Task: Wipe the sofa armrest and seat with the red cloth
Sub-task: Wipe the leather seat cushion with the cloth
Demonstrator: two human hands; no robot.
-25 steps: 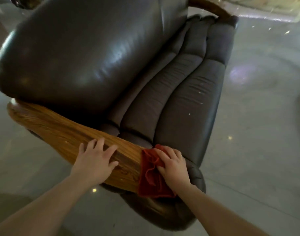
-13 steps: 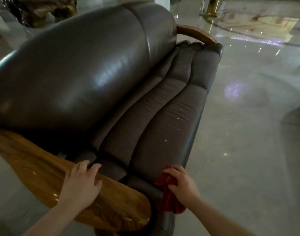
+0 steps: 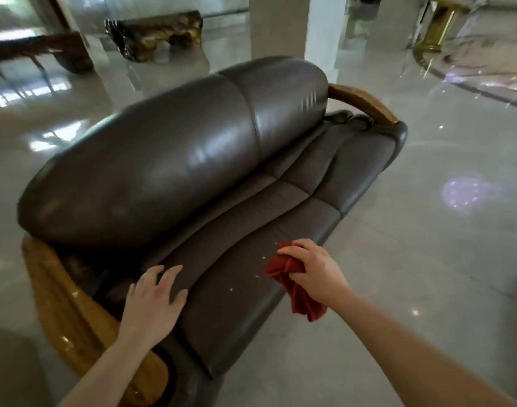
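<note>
A dark brown leather sofa fills the middle of the view, its seat (image 3: 251,230) running away from me. The near wooden armrest (image 3: 60,292) curves along the lower left. My right hand (image 3: 316,271) holds the bunched red cloth (image 3: 292,286) over the front edge of the seat, with part of the cloth hanging down past the edge. My left hand (image 3: 154,301) lies flat with fingers spread on the near end of the seat cushion, just inside the armrest. Small pale specks dot the leather beside the cloth.
The sofa's rounded backrest (image 3: 163,171) rises at the left. A second wooden armrest (image 3: 360,104) sits at the far end. Glossy grey floor (image 3: 427,259) surrounds the sofa. A white pillar (image 3: 292,27) and carved wooden benches (image 3: 157,33) stand beyond.
My right hand carried the red cloth off the armrest's end and forward onto the seat's front edge. My left hand slid from the wooden armrest onto the seat cushion. The view lifted.
</note>
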